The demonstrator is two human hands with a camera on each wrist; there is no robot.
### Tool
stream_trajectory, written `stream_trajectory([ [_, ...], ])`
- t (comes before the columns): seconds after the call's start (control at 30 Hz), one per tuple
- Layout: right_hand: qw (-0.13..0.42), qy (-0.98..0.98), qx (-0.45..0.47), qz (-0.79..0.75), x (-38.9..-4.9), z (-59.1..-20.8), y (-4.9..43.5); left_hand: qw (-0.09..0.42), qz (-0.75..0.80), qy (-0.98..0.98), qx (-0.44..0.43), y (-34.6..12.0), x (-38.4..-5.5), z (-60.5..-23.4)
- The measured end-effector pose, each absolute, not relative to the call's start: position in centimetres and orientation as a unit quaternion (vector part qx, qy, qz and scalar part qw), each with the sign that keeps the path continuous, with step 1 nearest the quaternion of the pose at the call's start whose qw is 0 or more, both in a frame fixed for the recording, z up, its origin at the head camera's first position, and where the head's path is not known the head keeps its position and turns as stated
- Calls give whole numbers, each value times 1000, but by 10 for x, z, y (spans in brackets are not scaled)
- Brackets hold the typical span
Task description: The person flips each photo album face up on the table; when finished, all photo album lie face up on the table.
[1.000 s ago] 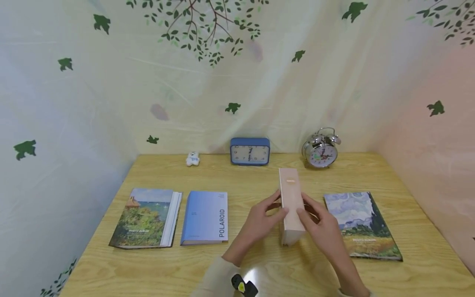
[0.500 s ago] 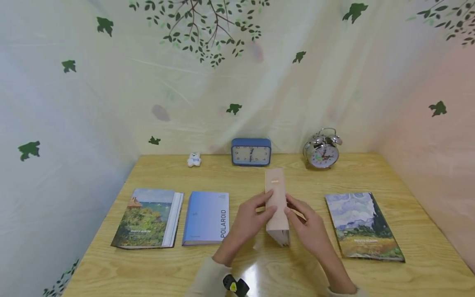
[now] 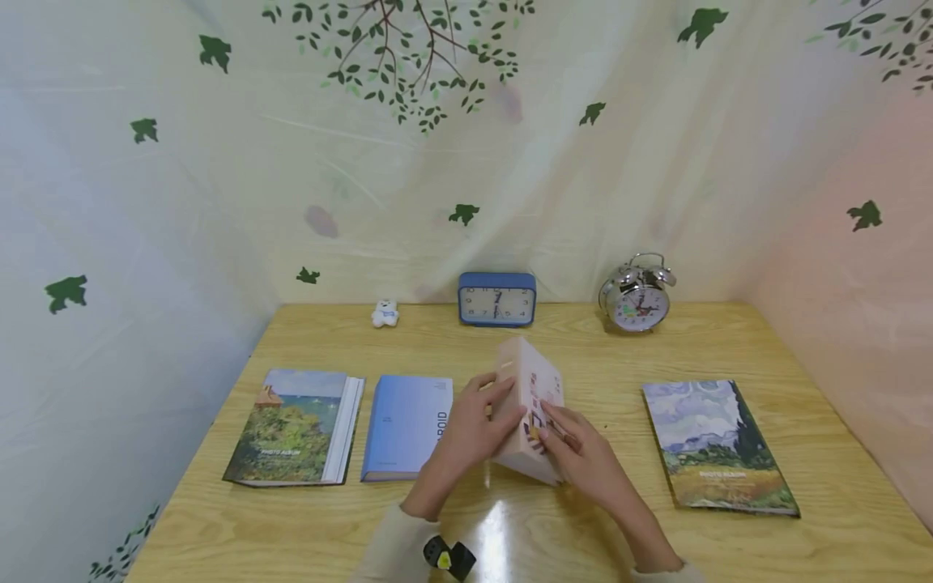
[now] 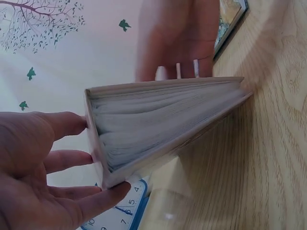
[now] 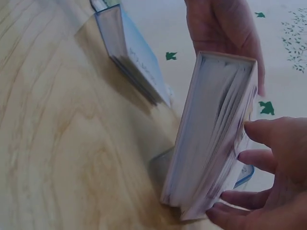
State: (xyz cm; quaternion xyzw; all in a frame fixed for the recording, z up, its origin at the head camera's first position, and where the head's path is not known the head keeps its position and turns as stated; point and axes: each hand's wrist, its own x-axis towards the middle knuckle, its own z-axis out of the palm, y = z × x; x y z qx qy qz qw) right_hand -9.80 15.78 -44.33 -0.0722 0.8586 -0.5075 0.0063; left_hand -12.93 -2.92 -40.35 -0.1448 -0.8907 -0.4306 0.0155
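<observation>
Backdrop (image 3: pixel 372 202): pale cloth, printed with leafy branches and green birds. Bench (image 3: pixel 612 405): light wood grain, shiny near the front edge.

Item in hand: thick pink album (image 3: pixel 528 392), above the bench's middle, between the blue album and the wheat-field album. Tilted, spine upward and turned to the left; illustrated cover facing right; pages spreading into a wedge below. Contact with the bench cannot be told.

Left hand (image 3: pixel 465 427): fingers grasping the spine, one reaching round its edge. Right hand (image 3: pixel 589 463): fingers loosely extended, tips laid against the illustrated cover.

Back row, left to right: small white bear figure (image 3: pixel 385 313); blue rectangular clock (image 3: pixel 497 301); silver twin-bell alarm clock (image 3: pixel 638 301).

Lying flat: seaside photo album (image 3: pixel 291 429), far left; blue album (image 3: pixel 402 427), just beside it, lettering partly hidden by the left hand; wheat-field album (image 3: pixel 717 445), right, well apart from these two.
</observation>
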Motion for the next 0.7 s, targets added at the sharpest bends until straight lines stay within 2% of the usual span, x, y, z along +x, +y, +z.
stream_trajectory([
  [0.27, 45, 901, -10, -432, -99, -453, 160, -4, -445, -889, -106, -34, -123, -413],
  [0.7, 36, 908, 5, -417, -100, -464, 167, -43, -452, -890, -49, -24, -115, -432],
])
